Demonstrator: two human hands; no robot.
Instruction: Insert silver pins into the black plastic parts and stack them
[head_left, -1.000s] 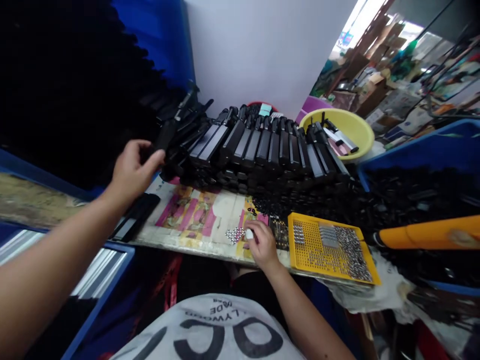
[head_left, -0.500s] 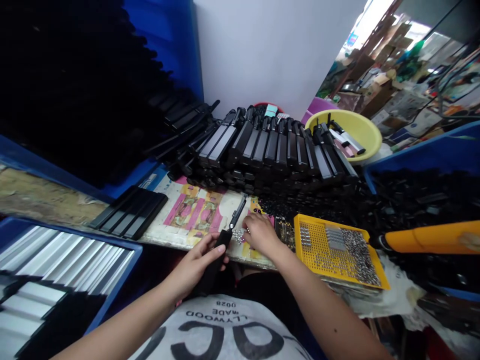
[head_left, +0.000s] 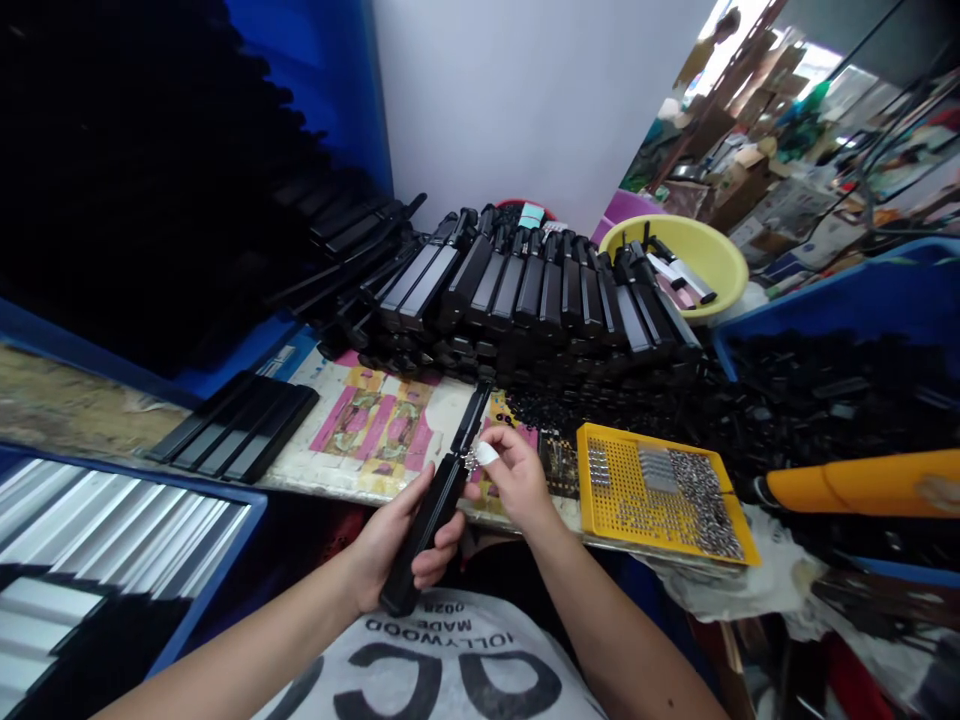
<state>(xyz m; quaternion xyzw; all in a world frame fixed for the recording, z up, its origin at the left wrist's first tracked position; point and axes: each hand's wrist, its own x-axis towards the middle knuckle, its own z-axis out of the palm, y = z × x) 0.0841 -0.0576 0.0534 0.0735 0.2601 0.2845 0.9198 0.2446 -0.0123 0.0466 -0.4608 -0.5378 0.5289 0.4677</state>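
My left hand point(head_left: 416, 535) is wrapped round a long black bar-shaped piece point(head_left: 429, 525), which lies tilted across the palm. From its upper end a narrower black arm point(head_left: 471, 420) sticks out, joined at a pivot. At that joint my right hand point(head_left: 517, 480) has thumb and forefinger pinched together; whatever small part they hold is too small to make out. Beside these fingertips lie several tiny silvery parts point(head_left: 471, 460). Right of my right hand stands a yellow perforated tray point(head_left: 615, 500) with small metal pins in and on it.
Many black pieces point(head_left: 502, 285) are stacked along the back of the bench. Several black bars point(head_left: 240, 430) lie at the left. Blue crates point(head_left: 259, 505) flank the bench, one with silvery bars. A yellow basin point(head_left: 716, 265) stands back right, with an orange-yellow handle-like object point(head_left: 862, 485) nearer.
My left hand has turned the black piece so more of its length shows. My right hand has risen from the small parts on the bench to the piece's joint.
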